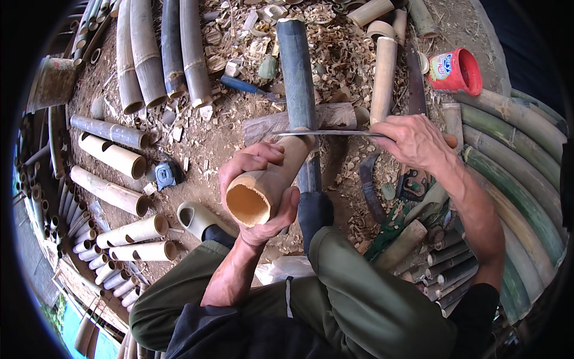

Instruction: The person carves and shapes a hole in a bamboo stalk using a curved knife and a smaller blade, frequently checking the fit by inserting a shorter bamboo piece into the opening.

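My left hand (pixel 242 166) is wrapped round a short, thick bamboo tube (pixel 289 163), its hollow cut end tilted toward me. In my right hand (pixel 412 142) is a knife, its thin blade (pixel 341 133) pointing left across the tube's far end. The blade seems to touch the bamboo there. A bit of orange-brown handle (pixel 449 140) sticks out behind the right hand. Beneath the tube, a long dark bamboo pole (pixel 296 78) lies across a piece of wood (pixel 335 116), its near end by my dark-covered foot (pixel 315 212).
Shavings (pixel 341 54) litter the dirt. To the left are cut bamboo pieces (pixel 110 190) and a blue tape measure (pixel 167 175). A blue-handled tool (pixel 245 84) lies ahead. At right are a curved blade (pixel 372 188), a saw (pixel 412 182), a red tub (pixel 466 72) and bamboo poles (pixel 508 161).
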Demonstrator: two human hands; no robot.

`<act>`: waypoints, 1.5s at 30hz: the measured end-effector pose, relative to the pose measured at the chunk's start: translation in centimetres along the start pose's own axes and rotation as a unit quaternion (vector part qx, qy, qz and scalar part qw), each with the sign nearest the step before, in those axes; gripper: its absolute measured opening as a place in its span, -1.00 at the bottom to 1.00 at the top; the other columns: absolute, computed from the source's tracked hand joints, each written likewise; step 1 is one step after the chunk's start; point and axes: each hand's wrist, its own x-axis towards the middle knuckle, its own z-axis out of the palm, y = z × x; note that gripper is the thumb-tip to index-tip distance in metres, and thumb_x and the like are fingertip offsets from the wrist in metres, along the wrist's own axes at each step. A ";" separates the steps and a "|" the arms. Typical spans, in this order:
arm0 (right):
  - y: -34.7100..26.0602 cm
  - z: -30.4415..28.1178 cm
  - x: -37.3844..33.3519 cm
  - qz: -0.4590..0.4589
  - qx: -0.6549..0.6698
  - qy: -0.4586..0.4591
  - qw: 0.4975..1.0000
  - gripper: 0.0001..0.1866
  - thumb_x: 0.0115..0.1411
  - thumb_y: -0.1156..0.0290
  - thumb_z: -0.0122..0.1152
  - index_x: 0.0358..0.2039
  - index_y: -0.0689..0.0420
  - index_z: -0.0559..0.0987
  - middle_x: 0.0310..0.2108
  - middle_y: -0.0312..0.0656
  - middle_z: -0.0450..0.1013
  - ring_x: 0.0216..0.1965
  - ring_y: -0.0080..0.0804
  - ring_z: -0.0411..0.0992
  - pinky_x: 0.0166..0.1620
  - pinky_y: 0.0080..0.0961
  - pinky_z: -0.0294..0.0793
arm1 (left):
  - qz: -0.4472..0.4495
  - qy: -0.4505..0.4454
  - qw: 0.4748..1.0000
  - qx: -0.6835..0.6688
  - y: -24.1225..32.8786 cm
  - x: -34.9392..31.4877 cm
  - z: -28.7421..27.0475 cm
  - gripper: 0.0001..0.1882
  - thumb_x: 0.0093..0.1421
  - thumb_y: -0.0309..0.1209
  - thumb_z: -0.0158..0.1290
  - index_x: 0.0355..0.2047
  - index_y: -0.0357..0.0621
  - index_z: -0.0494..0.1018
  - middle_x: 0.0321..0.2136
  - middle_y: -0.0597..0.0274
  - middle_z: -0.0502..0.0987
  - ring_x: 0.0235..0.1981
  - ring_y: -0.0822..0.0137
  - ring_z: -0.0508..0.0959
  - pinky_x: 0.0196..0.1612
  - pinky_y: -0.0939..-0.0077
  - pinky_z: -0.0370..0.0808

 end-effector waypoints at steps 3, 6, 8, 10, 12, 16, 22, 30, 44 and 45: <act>0.4 -0.2 0.5 -0.030 0.015 0.031 0.999 -0.85 0.17 0.27 0.24 -0.38 0.07 0.58 -0.51 -0.15 0.49 -0.44 -0.06 0.52 -0.39 -0.17 0.51 | 0.002 0.005 1.000 -0.001 -0.1 0.1 0.2 -0.38 0.02 -0.39 0.30 0.00 -0.08 0.16 -0.16 0.04 0.37 -0.09 0.18 0.40 0.19 -0.07 0.27; 6.0 0.7 -2.6 0.016 -0.066 0.003 0.998 -0.88 0.15 0.30 0.25 -0.40 0.05 0.58 -0.51 -0.18 0.49 -0.41 -0.10 0.52 -0.39 -0.18 0.51 | -0.006 0.009 1.000 -0.010 -0.1 0.2 0.2 -0.37 0.04 -0.40 0.28 0.01 -0.08 0.15 -0.16 0.04 0.36 -0.08 0.17 0.39 0.20 -0.08 0.27; 6.2 -1.0 -4.9 0.047 -0.125 -0.040 0.990 -0.89 0.14 0.31 0.26 -0.39 0.04 0.58 -0.50 -0.20 0.49 -0.41 -0.14 0.52 -0.39 -0.20 0.52 | -0.005 0.010 1.000 -0.010 -0.1 0.1 0.2 -0.37 0.04 -0.41 0.28 0.03 -0.09 0.14 -0.16 0.04 0.36 -0.07 0.17 0.39 0.21 -0.09 0.26; 4.8 -1.4 -5.9 0.036 -0.128 -0.058 0.989 -0.89 0.12 0.31 0.27 -0.38 0.04 0.57 -0.49 -0.22 0.48 -0.41 -0.17 0.52 -0.39 -0.23 0.54 | 0.004 0.000 1.000 -0.003 -0.4 -0.1 0.1 -0.37 0.05 -0.42 0.27 0.04 -0.09 0.13 -0.15 0.04 0.36 -0.06 0.16 0.39 0.23 -0.10 0.25; 2.0 -0.6 -4.9 -0.017 -0.073 -0.053 0.996 -0.86 0.10 0.31 0.28 -0.35 0.03 0.56 -0.48 -0.22 0.46 -0.41 -0.21 0.52 -0.38 -0.26 0.55 | 0.010 0.029 0.999 -0.019 -0.5 -0.1 0.3 -0.36 -0.04 -0.52 0.26 0.01 -0.13 0.16 -0.15 0.00 0.40 -0.07 0.15 0.43 0.20 -0.02 0.29; -0.2 4.1 -2.3 -0.037 -0.063 0.006 0.997 -0.82 0.08 0.28 0.30 -0.33 0.02 0.53 -0.48 -0.25 0.43 -0.38 -0.22 0.53 -0.35 -0.26 0.58 | 0.010 0.044 0.998 -0.031 -0.8 -0.1 0.1 -0.33 -0.07 -0.57 0.24 0.02 -0.14 0.15 -0.13 -0.02 0.41 -0.07 0.15 0.45 0.17 0.03 0.33; 4.8 2.4 -10.5 0.140 -0.093 -0.049 0.985 -0.81 0.15 0.31 0.25 -0.24 0.09 0.59 -0.46 -0.10 0.46 -0.39 -0.03 0.50 -0.31 -0.18 0.51 | -0.064 0.049 0.996 -0.041 0.7 1.3 -0.9 -0.32 -0.09 -0.55 0.29 0.04 -0.17 0.23 -0.18 0.01 0.47 -0.02 0.19 0.47 0.07 0.12 0.44; -6.1 5.5 -6.5 0.218 0.237 0.322 0.890 -0.33 0.05 0.52 0.22 0.21 0.27 0.27 0.02 0.15 0.32 0.08 0.03 0.36 0.12 -0.25 0.38 | -0.265 -0.048 0.948 0.172 1.8 0.8 0.3 0.07 0.05 0.01 0.31 0.32 -0.38 0.00 0.22 -0.23 0.25 0.27 -0.03 0.26 0.33 0.18 0.14; -12.0 38.1 -36.9 0.592 0.472 0.324 0.567 -0.17 -0.09 0.23 0.56 0.12 0.32 0.36 0.01 -0.04 0.46 0.02 -0.22 0.44 0.11 -0.35 0.39 | -0.418 0.024 0.900 0.119 -0.9 6.0 -9.8 -0.73 0.21 -0.26 0.21 -0.27 -0.15 0.41 -0.62 0.38 0.40 -0.70 0.51 0.40 -0.64 0.62 0.39; -13.2 35.8 -34.0 0.621 0.464 0.254 0.578 -0.26 -0.07 0.26 0.56 0.07 0.31 0.42 -0.04 -0.06 0.48 -0.01 -0.28 0.44 0.09 -0.38 0.39 | -0.407 0.033 0.900 0.151 0.2 6.4 -11.0 -0.69 0.20 -0.21 0.23 -0.27 -0.16 0.41 -0.63 0.40 0.40 -0.70 0.52 0.40 -0.65 0.63 0.38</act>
